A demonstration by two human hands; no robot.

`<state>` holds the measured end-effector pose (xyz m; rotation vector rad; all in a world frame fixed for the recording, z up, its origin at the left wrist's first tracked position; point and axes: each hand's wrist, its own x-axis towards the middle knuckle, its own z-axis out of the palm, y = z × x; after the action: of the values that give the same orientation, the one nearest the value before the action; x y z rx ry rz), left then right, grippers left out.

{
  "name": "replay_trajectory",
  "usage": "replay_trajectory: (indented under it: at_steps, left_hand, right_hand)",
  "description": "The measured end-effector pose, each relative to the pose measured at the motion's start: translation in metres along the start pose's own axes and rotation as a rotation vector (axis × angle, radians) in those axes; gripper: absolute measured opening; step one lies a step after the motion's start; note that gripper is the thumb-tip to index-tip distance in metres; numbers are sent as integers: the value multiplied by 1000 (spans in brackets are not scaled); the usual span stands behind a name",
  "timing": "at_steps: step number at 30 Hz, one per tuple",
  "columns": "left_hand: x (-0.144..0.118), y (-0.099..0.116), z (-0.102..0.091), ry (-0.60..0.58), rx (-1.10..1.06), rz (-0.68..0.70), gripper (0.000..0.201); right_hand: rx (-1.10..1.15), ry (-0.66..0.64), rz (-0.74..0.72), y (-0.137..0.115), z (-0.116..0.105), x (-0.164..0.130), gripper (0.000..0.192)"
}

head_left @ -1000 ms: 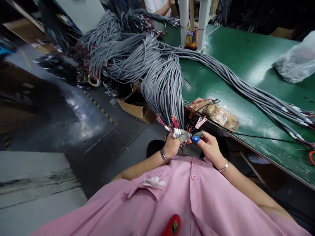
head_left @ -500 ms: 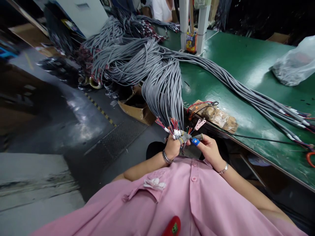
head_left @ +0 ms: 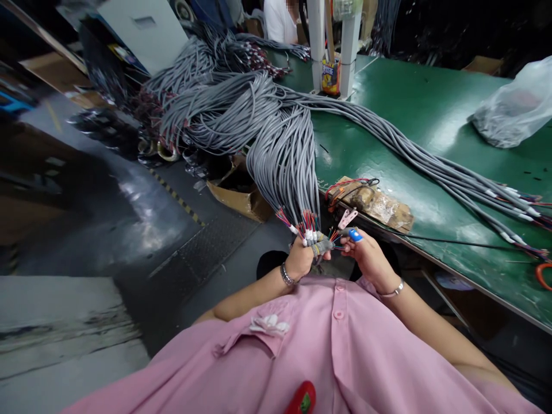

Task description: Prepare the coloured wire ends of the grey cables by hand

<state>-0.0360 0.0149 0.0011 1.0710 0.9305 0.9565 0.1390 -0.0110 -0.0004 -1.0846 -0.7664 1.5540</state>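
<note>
**Hands at the cable ends, bench edge**

Left hand [head_left: 301, 259]: fist closed around the hanging ends of the grey cable bundle [head_left: 287, 155], just below the bench edge. Coloured wire ends [head_left: 307, 221] with white sleeves stick up out of the fist.

Right hand [head_left: 367, 256]: fingers pinched together on the thin coloured strands [head_left: 334, 237] of one cable end, just beside the left hand. Blue finger cap [head_left: 355, 235] on one fingertip. Exactly which strand is pinched is too small to tell.

Bundle runs from the fist up over the bench edge and across the green bench [head_left: 409, 109], fanning to the right and into a heap at the far left.

Nearby on bench: brown taped block [head_left: 379, 202] with red wires, close to the hands; clear plastic bag [head_left: 513, 112] far right. Cardboard box [head_left: 237, 187] on the floor under the bundle. Another person's white shirt [head_left: 278, 20] at the far end.
</note>
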Motion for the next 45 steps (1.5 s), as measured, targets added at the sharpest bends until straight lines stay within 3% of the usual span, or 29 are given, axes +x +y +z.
replay_trajectory:
  at_steps: [4,7,12,19,33,39,45]
  left_hand:
    - [11,7,-6,-115,-145,-117,30]
    - [22,10,-8,-166,-245,-178,29]
    - [37,6,-11,-284,-253,-298,25]
    - [50,0,-14,-342,-266,-368,24]
    - [53,-5,-13,-339,-256,-402,26]
    - [48,0,-12,-319,-254,-393,24]
    - [25,5,-1,-257,-271,-258,27]
  right_hand:
    - [134,6,74,5,-11,18,45]
    - [165,-25,92,3,-12,35,44]
    - [221,-62,56,-4,-4,50,47]
    - [288,3,37,1,-1,52,43]
    - [292,45,-32,4,5,52,37]
    - [375,3,52,1,2,47,45]
    - [478,-46,95,0,-1,44,35]
